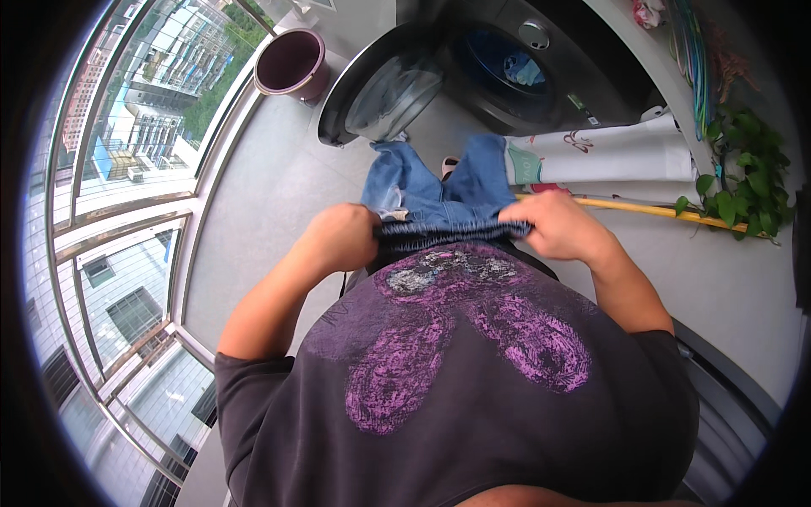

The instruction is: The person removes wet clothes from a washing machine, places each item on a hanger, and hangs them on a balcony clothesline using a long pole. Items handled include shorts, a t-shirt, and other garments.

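Blue denim trousers (pixel 421 184) with a gathered elastic waistband are stretched out before my body, both legs hanging away from me. My left hand (pixel 345 237) grips one end of the waistband. The opposite end is in the fist of my right hand (pixel 550 222). A small pale label shows inside near my left hand. Beyond the trousers, a front-loading washing machine (pixel 573 70) has its round door (pixel 393 89) swung wide. Some light blue laundry (pixel 523 68) lies inside its drum.
A maroon bucket (pixel 291 63) stands on the floor by the window (pixel 152 127). On the right are a white printed cloth cover (pixel 608 152), a yellow pole (pixel 659 213), a leafy green plant (pixel 747 184) and hanging coloured cords (pixel 694 70).
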